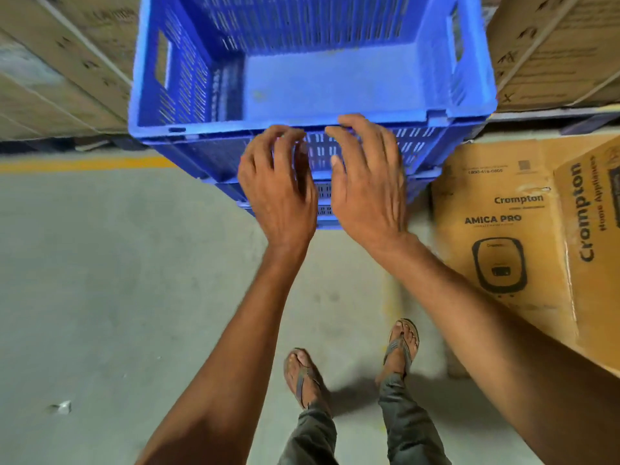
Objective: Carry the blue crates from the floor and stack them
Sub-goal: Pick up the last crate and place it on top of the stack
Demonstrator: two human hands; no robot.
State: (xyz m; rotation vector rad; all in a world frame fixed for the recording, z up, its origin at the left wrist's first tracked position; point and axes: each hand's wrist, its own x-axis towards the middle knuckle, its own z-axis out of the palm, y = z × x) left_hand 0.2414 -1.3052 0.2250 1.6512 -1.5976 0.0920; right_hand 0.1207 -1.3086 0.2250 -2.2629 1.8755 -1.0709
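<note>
An empty blue slotted crate [312,85] sits on top of a stack of blue crates [228,189] straight ahead of me. Lower crates of the stack show only as edges beneath it. My left hand [278,186] hovers in front of the top crate's near wall, fingers curled and apart, holding nothing. Beside it, my right hand [369,179] has its fingers spread, with the fingertips at the near rim. Neither hand grips the crate.
A Crompton cardboard box [523,229] stands on the floor right of the stack. Large cardboard cartons line the left [60,62] and right [557,48] behind. A yellow line [84,164] crosses the grey concrete floor. My sandalled feet [352,364] stand just behind the stack.
</note>
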